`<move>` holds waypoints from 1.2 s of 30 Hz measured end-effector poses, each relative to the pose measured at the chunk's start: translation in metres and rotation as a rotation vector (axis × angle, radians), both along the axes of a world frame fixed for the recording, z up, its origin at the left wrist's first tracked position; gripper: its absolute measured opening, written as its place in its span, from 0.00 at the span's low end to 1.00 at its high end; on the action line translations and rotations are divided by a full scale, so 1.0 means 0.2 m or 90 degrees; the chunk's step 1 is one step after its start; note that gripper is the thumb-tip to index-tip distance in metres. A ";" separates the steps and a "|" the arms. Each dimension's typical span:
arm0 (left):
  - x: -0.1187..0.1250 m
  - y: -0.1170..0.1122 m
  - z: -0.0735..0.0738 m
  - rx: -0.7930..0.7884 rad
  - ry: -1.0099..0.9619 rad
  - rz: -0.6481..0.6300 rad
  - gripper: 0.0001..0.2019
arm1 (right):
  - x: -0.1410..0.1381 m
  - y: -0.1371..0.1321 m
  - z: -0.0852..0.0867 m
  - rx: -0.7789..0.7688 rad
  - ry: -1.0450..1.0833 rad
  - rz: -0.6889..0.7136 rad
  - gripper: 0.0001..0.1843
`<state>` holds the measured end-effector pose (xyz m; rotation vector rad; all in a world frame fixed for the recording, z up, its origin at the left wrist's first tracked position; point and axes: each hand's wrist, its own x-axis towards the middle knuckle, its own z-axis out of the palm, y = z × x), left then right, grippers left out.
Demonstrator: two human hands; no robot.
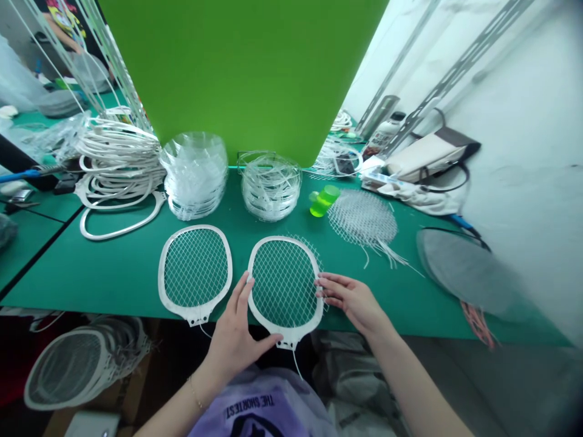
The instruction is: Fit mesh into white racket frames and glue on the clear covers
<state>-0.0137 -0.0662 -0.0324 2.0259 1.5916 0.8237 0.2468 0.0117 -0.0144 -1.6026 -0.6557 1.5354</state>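
Left hand [237, 331] and right hand [353, 300] grasp one white, rounded frame with diamond netting [285, 282]

The left fingers are on its left rim and the thumb at its narrow neck; the right fingertips close on its right rim, where netting sticks out. This frame is at the near edge of the flat green table [113, 273].

On the purple cloth shirt [273, 403] I can read "THE SHORTEST". The label of the white bottle with dark cap [385, 135] is too small for reading.

I count on the table one other white netted frame [195, 267], just left of the first; one stack of clear plastic sheets [195, 176]; one pile of thin whitish rings [272, 185]; one pile of white loop-shaped frames [121, 164]; one pile of round white netting [363, 218]; one translucent bright-green cylinder [325, 201].
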 end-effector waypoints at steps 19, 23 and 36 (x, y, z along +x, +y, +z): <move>-0.02 0.02 -0.02 0.036 0.124 -0.113 0.30 | -0.06 -0.07 0.04 0.117 -0.473 0.087 0.19; -0.03 0.02 -0.02 0.052 0.133 -0.111 0.31 | -0.08 -0.09 0.04 0.329 -0.705 0.191 0.25; 0.01 0.11 0.11 0.136 0.132 -0.044 0.51 | -0.27 0.39 0.11 0.506 -0.875 0.393 0.23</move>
